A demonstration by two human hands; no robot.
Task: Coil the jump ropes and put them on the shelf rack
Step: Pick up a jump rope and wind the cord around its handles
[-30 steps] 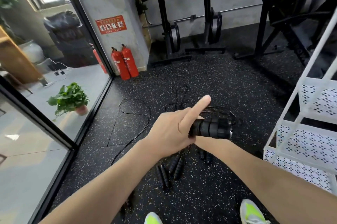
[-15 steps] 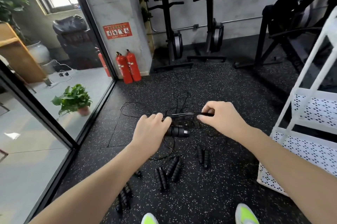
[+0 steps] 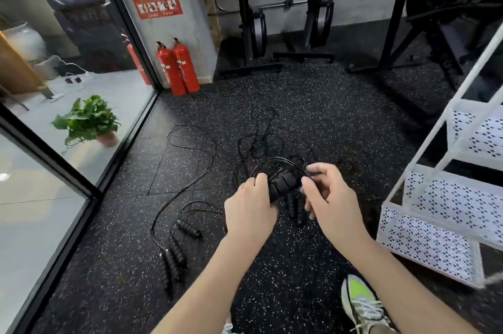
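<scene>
Left hand [image 3: 249,204] grips the ribbed black jump-rope handles [image 3: 284,182] steady, so the right hand [image 3: 330,196] pinches thin black cord [image 3: 275,162] into loops.

both forearms are bare right up to the bottom edge of the view, with no sleeve, watch, band or glove showing on either. the left hand [image 3: 249,211] and the right hand [image 3: 330,203] carry no rings that can be made out. low at the right sits a white mesh running shoe with a neon yellow-green panel and pale laces [image 3: 363,303]. a sliver of a second shoe peeks in at the bottom edge, too cropped to describe.
</scene>
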